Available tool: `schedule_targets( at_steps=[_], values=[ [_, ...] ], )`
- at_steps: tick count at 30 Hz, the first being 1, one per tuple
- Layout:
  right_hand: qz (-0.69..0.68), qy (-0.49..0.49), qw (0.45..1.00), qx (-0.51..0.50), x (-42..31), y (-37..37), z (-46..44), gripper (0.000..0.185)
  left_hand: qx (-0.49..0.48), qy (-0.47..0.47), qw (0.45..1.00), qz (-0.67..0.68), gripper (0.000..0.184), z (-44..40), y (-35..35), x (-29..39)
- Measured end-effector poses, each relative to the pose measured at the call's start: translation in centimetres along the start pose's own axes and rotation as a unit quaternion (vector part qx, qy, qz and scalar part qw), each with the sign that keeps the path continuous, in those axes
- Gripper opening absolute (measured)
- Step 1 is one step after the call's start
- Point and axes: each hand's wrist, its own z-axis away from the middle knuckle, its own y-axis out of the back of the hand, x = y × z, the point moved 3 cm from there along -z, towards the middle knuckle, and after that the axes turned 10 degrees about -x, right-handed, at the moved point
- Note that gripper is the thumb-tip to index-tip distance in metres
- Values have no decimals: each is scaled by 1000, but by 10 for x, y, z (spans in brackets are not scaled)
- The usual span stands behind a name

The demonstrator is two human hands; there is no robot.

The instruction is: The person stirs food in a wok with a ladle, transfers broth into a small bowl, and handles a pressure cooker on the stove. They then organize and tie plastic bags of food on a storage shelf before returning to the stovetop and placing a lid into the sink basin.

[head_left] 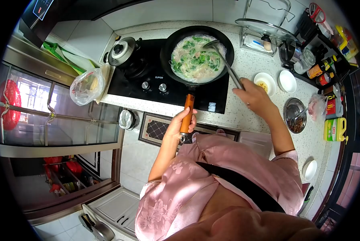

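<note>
Wok (166,53) is on the black hob (119,86), full of a soupy mix of pale strands and leafy greens (198,60). Looks like stirring is the step in hand, tbh. Left hand (181,122) has its grip wrapped round the orange-brown handle (187,112), and the right hand (255,95) has a closed grip on a ladle (227,65), its head in the far right part of the food. White bowl (271,82) sits on the bench (244,60) just beside that hand. I'd say the next move calls for a steady left hold and gentle sweeps, so nothing slops out.
</note>
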Motion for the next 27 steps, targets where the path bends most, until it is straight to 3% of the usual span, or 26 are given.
schedule_targets(
  at_steps=[1,7,16,17,19,22,23,25,27],
  values=[
    [34,13,998,-47,0,-9,-1,13,0,0,1000,0,33,0,0,0],
    [116,98,983,-100,-9,-34,-7,8,-9,-3,1000,2,33,-1,0,1],
    [208,196,951,-115,-26,-37,-22,8,4,13,1000,-5,34,0,3,0],
    [209,196,951,-114,-27,-36,-23,8,9,13,1000,-14,36,1,3,0],
    [169,105,964,-174,-23,-34,-27,11,14,13,1000,-25,37,0,1,1],
    [79,97,992,20,-11,-10,-33,9,7,19,998,-66,40,0,7,2],
    [77,98,992,22,-14,0,-33,9,8,19,997,-68,40,0,9,2],
    [-94,-21,989,109,-11,16,-27,16,-26,27,997,-73,43,-1,9,5],
    [-114,-37,978,169,-10,13,-20,20,-58,30,996,-63,45,-6,16,10]
  ],
)
